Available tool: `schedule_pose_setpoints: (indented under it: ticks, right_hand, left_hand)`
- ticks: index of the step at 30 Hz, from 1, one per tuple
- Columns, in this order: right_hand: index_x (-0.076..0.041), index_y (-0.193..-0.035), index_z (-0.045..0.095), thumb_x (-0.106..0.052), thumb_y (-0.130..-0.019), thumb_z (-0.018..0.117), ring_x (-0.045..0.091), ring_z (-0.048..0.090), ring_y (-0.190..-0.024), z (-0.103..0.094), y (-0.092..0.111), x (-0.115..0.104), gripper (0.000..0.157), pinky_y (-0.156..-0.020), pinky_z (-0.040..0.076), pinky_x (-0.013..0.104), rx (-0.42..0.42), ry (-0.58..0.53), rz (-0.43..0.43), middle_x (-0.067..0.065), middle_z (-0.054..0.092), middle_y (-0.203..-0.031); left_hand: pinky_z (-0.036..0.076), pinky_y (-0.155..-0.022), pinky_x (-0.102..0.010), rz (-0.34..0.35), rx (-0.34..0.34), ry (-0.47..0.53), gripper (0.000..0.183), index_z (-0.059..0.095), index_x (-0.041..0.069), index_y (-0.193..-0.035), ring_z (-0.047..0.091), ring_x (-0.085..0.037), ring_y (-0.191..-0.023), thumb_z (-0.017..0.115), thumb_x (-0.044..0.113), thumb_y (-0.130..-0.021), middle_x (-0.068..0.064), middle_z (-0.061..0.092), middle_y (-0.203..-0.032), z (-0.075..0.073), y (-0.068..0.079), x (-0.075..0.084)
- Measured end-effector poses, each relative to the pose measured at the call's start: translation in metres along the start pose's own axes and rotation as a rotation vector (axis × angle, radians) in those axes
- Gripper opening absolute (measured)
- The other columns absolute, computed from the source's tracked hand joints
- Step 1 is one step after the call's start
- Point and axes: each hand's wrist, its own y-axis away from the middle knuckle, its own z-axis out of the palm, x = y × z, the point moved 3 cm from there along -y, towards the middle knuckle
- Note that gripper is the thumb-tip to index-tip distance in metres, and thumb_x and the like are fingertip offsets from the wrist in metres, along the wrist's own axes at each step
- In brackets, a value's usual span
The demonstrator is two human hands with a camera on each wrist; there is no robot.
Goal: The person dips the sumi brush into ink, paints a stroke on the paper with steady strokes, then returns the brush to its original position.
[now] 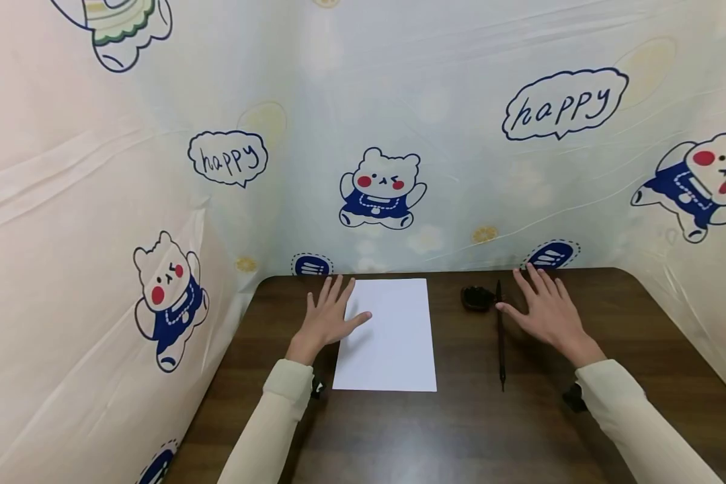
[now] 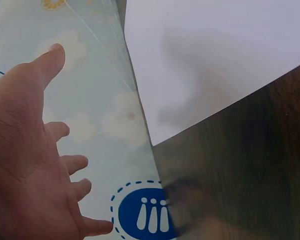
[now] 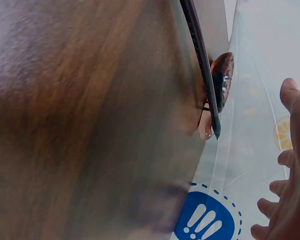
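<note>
A white sheet of paper (image 1: 390, 336) lies on the table, its long sides running away from me. Over its left edge my left hand (image 1: 325, 321) is held with fingers spread, casting a shadow on the sheet; the left wrist view shows the palm (image 2: 19, 165) raised and holding nothing. To the right, a slim dark writing brush (image 1: 500, 343) rests with its far end across a small, glossy dark dish (image 1: 476, 298), perhaps an inkstone. My right hand (image 1: 547, 312) spreads its fingers just right of the brush. In the right wrist view, the brush (image 3: 200, 50) appears apart from the hand.
A brown wooden table (image 1: 387, 437) extends toward me. Behind it and along both sides hangs a pale curtain (image 1: 454, 128) printed with cartoon bears and "happy" bubbles, meeting the table's back edge.
</note>
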Motion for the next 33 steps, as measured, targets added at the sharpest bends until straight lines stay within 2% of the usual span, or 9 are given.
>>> schedule_pose_setpoints:
  ticks: [6,9,16,23,33]
  right_hand:
    - [-0.019,-0.159,0.017,-0.068,-0.091,0.048,0.045,0.024,-0.145,-0.002,0.006,-0.001,0.089,-0.112,0.022,0.065,0.067,-0.017,-0.013,0.017,0.016,-0.164]
    - [-0.017,-0.157,0.023,-0.066,-0.091,0.051,0.046,0.031,-0.140,-0.004,0.009,-0.001,0.087,-0.106,0.029,0.067,0.104,-0.025,-0.019,0.018,0.025,-0.161]
    - [-0.012,-0.151,0.037,-0.059,-0.091,0.057,0.045,0.043,-0.131,-0.008,0.018,-0.004,0.079,-0.099,0.038,0.066,0.172,-0.010,-0.037,0.020,0.041,-0.151]
    - [-0.013,-0.145,0.048,-0.043,-0.090,0.067,0.038,0.054,-0.120,-0.011,0.027,-0.012,0.066,-0.086,0.050,0.058,0.267,-0.009,-0.113,0.016,0.052,-0.141]
    - [-0.017,-0.133,0.062,-0.028,-0.084,0.075,0.031,0.063,-0.103,-0.016,0.040,-0.022,0.052,-0.068,0.054,0.047,0.321,0.019,-0.257,0.011,0.062,-0.129]
  left_hand:
    - [0.012,-0.115,-0.070,0.026,0.042,0.020,0.088,0.019,0.031,-0.158,0.012,-0.030,-0.154,0.048,0.074,-0.086,-0.005,0.020,-0.165,-0.001,0.007,0.001]
    - [0.017,-0.114,-0.069,0.046,0.070,0.016,0.084,0.023,0.030,-0.157,0.018,-0.029,-0.153,0.049,0.071,-0.088,-0.004,0.025,-0.163,-0.002,0.011,0.002]
    - [0.032,-0.110,-0.064,0.069,0.119,0.015,0.074,0.028,0.033,-0.155,0.034,-0.029,-0.146,0.051,0.064,-0.092,-0.002,0.036,-0.159,-0.003,0.020,0.005]
    - [0.044,-0.101,-0.058,0.096,0.194,0.010,0.064,0.038,0.032,-0.151,0.050,-0.028,-0.133,0.054,0.055,-0.094,-0.001,0.049,-0.150,-0.006,0.031,0.005]
    - [0.051,-0.094,-0.050,0.126,0.229,-0.005,0.050,0.048,0.034,-0.145,0.058,-0.024,-0.123,0.055,0.047,-0.097,0.003,0.058,-0.141,-0.003,0.049,0.005]
